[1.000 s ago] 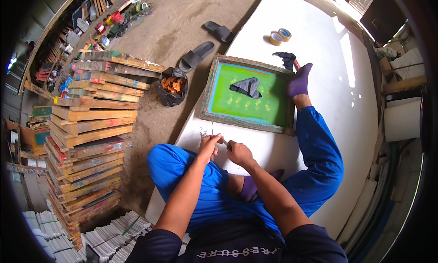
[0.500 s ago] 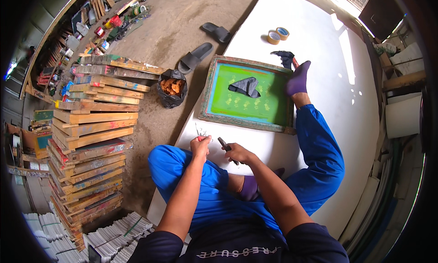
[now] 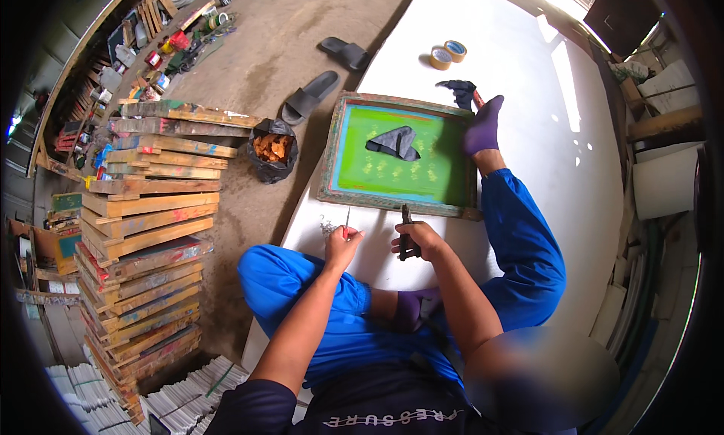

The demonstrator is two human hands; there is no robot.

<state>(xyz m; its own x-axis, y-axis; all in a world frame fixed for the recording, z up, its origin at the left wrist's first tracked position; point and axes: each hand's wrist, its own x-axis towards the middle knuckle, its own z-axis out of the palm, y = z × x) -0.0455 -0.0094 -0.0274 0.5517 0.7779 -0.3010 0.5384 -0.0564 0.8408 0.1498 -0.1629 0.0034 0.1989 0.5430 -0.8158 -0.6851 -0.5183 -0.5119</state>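
Observation:
My left hand (image 3: 344, 248) is closed round a slim red-handled tool (image 3: 346, 230) with a thin pointed metal shaft; it looks like a screwdriver. Beside it, a little heap of thin dark metal bits (image 3: 326, 225) lies on the white surface (image 3: 302, 228). A dark, long hand tool (image 3: 405, 243), perhaps pliers, stands upright in my closed right hand (image 3: 426, 239). Just beyond both hands is a wooden-framed printing screen (image 3: 377, 207) with green mesh and pale flower marks. A folded dark cloth (image 3: 396, 143) rests on the mesh.
My purple-socked foot (image 3: 483, 126) touches the frame's right side, near a black glove (image 3: 460, 92). Two tape rolls (image 3: 448, 54) lie farther off. At left are stacked wooden frames (image 3: 147, 246), a black bag (image 3: 271, 150) of brown scraps and two sandals (image 3: 309, 97). A blur covers the lower right.
My right hand has moved right and turned its dark tool upright. My left hand has shifted slightly right. The view has swung a little, and a blurred shape now appears at lower right.

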